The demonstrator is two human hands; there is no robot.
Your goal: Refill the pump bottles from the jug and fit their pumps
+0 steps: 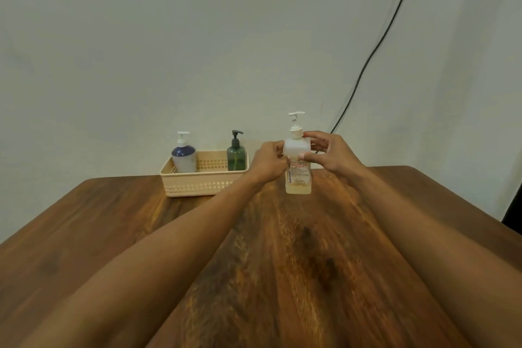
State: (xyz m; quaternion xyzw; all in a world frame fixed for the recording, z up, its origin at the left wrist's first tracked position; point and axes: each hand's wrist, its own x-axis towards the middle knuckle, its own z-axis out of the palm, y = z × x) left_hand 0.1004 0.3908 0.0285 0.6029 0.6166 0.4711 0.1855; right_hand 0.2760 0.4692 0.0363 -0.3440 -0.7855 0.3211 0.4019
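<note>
At table (pixel 113 220) | left hand (pixel 268 162), right hand (pixel 327 152) grip clear bottle (pixel 298 181) | upright

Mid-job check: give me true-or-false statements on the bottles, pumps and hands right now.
1. The left hand and the right hand both hold the translucent white square bottle with a red-printed label. True.
2. That bottle has no pump. False: a white pump sits on its neck.
3. Two pump bottles stand in the beige perforated plastic basket. True.
4. The dark green bottle stands at the basket's left end. False: it is at the right end; the white bottle with a dark blue shoulder is at the left.
5. A jug is in view. False: none shows.
</note>
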